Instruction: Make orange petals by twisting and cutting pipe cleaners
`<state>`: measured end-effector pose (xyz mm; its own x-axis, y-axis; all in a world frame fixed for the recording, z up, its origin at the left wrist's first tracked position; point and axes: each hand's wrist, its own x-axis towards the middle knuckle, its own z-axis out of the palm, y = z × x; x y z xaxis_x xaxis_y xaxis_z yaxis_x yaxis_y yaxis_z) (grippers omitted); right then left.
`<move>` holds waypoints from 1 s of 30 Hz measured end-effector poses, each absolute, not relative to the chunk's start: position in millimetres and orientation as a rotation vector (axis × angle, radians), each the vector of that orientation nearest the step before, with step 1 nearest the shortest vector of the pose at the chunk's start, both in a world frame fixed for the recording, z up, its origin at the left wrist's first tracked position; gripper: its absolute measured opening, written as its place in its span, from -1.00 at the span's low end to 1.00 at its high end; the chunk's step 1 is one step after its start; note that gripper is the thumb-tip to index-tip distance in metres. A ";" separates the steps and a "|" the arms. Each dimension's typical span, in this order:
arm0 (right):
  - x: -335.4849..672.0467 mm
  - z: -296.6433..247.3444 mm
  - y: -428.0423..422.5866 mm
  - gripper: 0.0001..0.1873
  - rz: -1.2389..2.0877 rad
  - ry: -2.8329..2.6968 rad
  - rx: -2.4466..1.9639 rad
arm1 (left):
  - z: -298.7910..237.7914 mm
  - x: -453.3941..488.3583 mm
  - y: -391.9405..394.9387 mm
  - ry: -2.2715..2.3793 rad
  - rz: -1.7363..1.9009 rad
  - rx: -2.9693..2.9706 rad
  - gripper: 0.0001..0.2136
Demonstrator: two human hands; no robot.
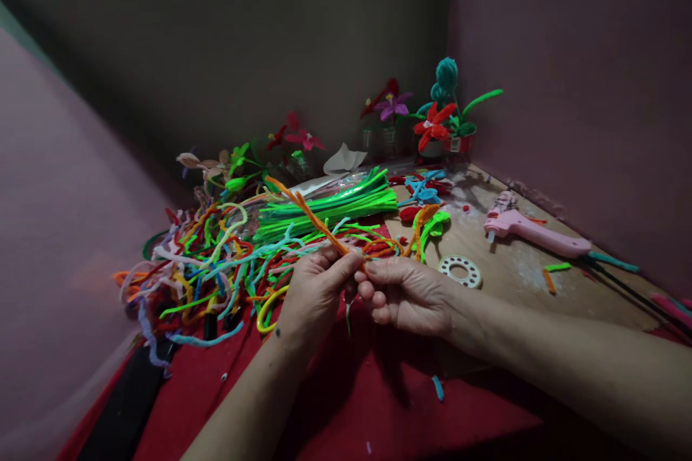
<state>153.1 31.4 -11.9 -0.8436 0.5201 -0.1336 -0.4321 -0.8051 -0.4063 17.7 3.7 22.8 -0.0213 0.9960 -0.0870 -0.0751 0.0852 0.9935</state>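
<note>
Both of my hands meet above the front of the table, pinching an orange pipe cleaner [311, 213]. From the fingers of my left hand [323, 284] it sticks up and to the left as two or more strands lying close together. My right hand [408, 293] grips its lower end between thumb and forefinger, touching the left hand's fingertips. How the strands join there is hidden by the fingers. A thin dark green strip [348, 317] hangs below the hands. Just behind the right hand, an orange and green pipe cleaner piece [427, 225] rests on the board.
A tangled heap of coloured pipe cleaners [216, 259] covers the left, beside a green bundle [329, 202]. On the wooden board [508, 295] lie a pink glue gun [535, 230] and a white ring with holes [459, 271]. Pipe-cleaner flowers [433, 124] stand behind. Walls close in both sides.
</note>
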 end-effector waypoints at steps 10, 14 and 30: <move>151.6 -11.3 30.7 -0.94 2.455 -0.721 -0.413 | 22.3 19.4 1.9 1.219 1.241 1.104 -0.84; 153.1 -13.1 33.2 -0.90 2.379 -0.842 -0.411 | 22.3 16.4 1.7 1.216 1.237 1.103 -0.83; 154.9 -10.8 34.1 -0.78 2.153 -1.182 -0.570 | 24.2 16.5 6.7 1.182 1.416 0.922 -0.83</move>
<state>154.9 34.1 -10.8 -0.7209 0.6887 -0.0778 -0.3041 -0.4152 -0.8574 16.5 6.7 24.2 -0.1770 0.9828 -0.0536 -0.2283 0.0119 0.9735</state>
